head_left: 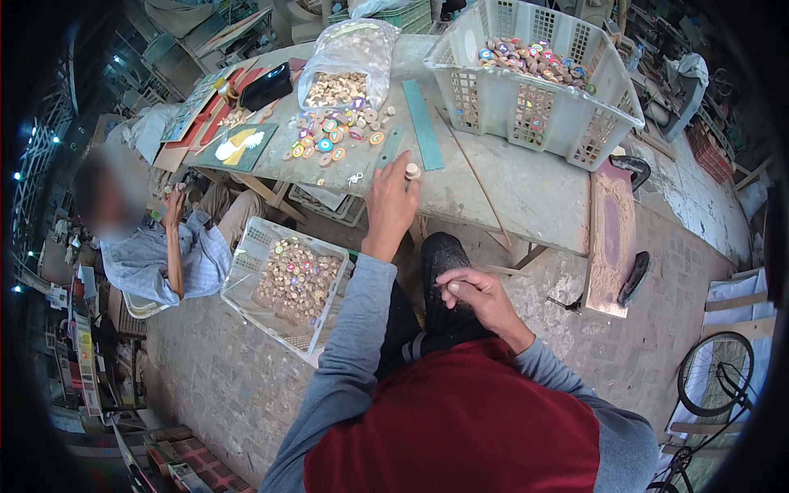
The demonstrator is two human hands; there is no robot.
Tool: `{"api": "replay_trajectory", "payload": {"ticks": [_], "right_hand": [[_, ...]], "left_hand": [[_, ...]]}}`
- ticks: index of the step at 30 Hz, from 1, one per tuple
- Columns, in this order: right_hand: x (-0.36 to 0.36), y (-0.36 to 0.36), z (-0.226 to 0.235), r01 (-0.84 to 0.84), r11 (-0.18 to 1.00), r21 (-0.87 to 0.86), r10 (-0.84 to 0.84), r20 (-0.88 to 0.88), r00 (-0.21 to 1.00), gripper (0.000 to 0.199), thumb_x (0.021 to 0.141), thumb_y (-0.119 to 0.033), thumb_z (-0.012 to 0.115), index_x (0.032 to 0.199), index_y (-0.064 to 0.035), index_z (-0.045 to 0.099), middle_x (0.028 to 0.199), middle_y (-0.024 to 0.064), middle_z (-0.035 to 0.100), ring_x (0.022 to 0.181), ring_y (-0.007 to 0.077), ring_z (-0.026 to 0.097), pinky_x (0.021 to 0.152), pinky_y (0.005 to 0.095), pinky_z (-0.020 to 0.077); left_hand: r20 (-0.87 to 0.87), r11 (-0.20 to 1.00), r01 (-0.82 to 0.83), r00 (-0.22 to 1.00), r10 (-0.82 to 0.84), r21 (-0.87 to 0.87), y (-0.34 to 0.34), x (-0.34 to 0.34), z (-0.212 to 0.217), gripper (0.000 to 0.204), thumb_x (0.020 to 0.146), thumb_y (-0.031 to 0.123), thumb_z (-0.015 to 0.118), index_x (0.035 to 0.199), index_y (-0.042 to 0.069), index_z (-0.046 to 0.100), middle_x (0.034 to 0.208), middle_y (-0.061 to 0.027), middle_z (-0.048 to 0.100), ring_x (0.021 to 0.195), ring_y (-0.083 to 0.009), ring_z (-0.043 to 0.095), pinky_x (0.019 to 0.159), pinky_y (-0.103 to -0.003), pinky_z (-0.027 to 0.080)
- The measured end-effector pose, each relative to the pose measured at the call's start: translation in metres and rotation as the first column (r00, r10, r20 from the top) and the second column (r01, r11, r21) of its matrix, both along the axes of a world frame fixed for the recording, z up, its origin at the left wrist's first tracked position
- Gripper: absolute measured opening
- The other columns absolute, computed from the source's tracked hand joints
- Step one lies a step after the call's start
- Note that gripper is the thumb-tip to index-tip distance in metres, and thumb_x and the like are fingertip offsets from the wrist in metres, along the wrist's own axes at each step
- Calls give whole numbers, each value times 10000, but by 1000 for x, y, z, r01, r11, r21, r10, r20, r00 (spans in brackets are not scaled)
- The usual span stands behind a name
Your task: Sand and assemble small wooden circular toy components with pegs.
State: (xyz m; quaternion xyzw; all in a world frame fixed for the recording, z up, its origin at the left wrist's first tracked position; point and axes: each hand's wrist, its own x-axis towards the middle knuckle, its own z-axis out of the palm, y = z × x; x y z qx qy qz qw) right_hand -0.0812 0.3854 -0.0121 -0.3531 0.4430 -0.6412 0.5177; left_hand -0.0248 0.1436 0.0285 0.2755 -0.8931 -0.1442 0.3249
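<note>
My left hand (pixel 393 204) reaches over the near edge of the table, with a small round wooden piece (pixel 412 171) between its thumb and forefinger. Just beyond it lie a green strip (pixel 390 148) and a loose pile of painted wooden discs (pixel 325 145), with coloured faces. My right hand (pixel 481 298) hovers above my dark-trousered leg, fingers curled and thumb pressed against them. Whatever it may hold is too small to make out. Behind the pile, a clear plastic bag (pixel 353 49) spills plain wooden pieces (pixel 335 89).
A pale plastic crate (pixel 542 111) of painted discs stands at the table's right. Another crate (pixel 306 335) of wooden pieces sits on the floor at left. Beside it, a seated person (pixel 177 255) holds small pieces. A sawdust-covered board (pixel 610 238) juts out right of the table (pixel 526 193).
</note>
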Motion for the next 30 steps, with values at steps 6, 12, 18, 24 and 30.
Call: {"api": "replay_trajectory", "payload": {"ticks": [6,12,18,24,30], "right_hand": [[-5,-6,51,303,911,-281,-313,6,950,171,1000,-37,583,1125,42,667,989,112,699,834,177,685,775,292,548],[-1,-28,115,394,752,-528,-408,96,908,144,981,13,599,1123,16,577,1016,160,714,936,209,720,811,311,579],[15,-48,120,330,795,-509,-370,24,929,141,994,-22,599,1129,16,583,1068,163,720,992,202,710,821,310,569],[28,-51,119,349,801,-486,-340,110,934,135,1023,-52,556,1134,21,576,1076,182,717,982,239,719,821,322,573],[31,-54,118,353,802,-482,-354,93,931,131,1026,-48,553,1134,25,570,1069,179,716,977,243,722,824,325,576]], "left_hand": [[-633,516,540,774,4,665,37,41,43,447,935,51,674,1330,-47,490,1222,-217,651,1010,-264,714,829,-308,560],[-725,508,644,686,-52,573,75,90,84,372,935,-53,628,1287,-79,512,1193,-189,656,1044,-221,685,896,-322,552],[-704,654,598,697,-139,463,96,112,81,426,930,-72,632,1342,-61,525,1157,-169,690,1087,-220,671,949,-333,540],[-797,618,647,602,-54,446,105,116,77,425,906,-106,608,1324,-79,535,1187,-180,662,1116,-232,667,978,-351,541],[-796,609,658,601,-71,443,105,118,73,427,928,-80,654,1341,-76,542,1192,-116,607,1088,-213,670,908,-309,563]]}}
